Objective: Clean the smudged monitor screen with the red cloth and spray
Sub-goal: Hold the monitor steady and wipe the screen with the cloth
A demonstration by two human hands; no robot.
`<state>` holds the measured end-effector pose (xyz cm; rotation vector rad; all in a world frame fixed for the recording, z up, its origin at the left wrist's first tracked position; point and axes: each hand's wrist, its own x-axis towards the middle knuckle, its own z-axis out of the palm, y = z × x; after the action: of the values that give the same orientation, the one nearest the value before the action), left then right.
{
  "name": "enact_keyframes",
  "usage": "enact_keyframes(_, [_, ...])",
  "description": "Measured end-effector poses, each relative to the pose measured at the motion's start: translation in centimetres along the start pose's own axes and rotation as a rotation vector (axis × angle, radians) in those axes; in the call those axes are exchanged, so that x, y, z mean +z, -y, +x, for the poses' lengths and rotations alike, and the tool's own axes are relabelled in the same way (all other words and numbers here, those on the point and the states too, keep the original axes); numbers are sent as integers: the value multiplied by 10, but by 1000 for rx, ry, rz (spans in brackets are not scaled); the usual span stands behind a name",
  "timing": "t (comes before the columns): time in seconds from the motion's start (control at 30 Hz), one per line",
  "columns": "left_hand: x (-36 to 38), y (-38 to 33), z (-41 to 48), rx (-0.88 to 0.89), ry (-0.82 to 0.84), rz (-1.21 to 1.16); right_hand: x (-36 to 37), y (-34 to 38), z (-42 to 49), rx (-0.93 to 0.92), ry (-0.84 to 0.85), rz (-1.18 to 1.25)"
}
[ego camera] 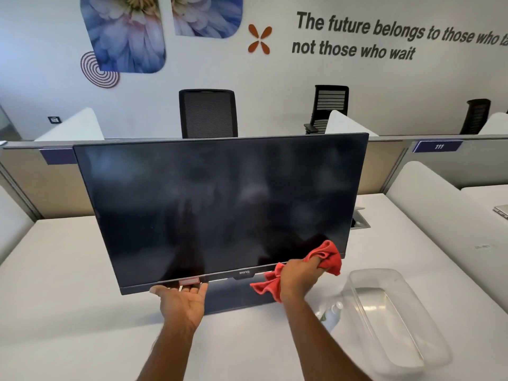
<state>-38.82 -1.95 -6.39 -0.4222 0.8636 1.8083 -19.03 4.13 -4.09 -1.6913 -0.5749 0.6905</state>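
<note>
Ur left hand [183,298] open under monitor [220,202], right hand [298,279] gripping red cloth [327,255] at btm corner; screen's mostly smudged imo.

Wall lettering [398,30], dark, two lines on the white wall [247,78].
Line 1: "The future belongs to those who", then a word cut off at the right frame edge.
Line 2: "not those who wait".

Logo [244,272], centre of the lower bezel of the monitor [220,202]: small pale letters, reads as BenQ, though the letter shapes look reversed.

Number plate [438,146], blue, at the top of the partition [384,163] on the right: "111" in white.

Red sticker [189,281] on the same lower bezel, left of the logo: print too small to read.

Small dark sign [54,119], low on the wall at left: illegible.
</note>
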Motion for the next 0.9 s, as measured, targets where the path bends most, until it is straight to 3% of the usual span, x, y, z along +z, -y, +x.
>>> enact_keyframes(0.13, [-3,-1,3,-18,16,18,19,-11,-51,-22,75,-13])
enact_keyframes(0.3, [-2,-1,3,-35,-29,44,33,-23,-112,-102,260,-201])
enact_keyframes(0.53, [-8,-4,8,-59,40,100,23,-35,-136,-137,432,-295])
enact_keyframes(0.73, [-32,4,5,-106,128,364,-7,-33,-107,-30,437,-179])
enact_keyframes(0.9, [-36,16,-3,-231,259,712,-27,-27,-96,182,572,74])
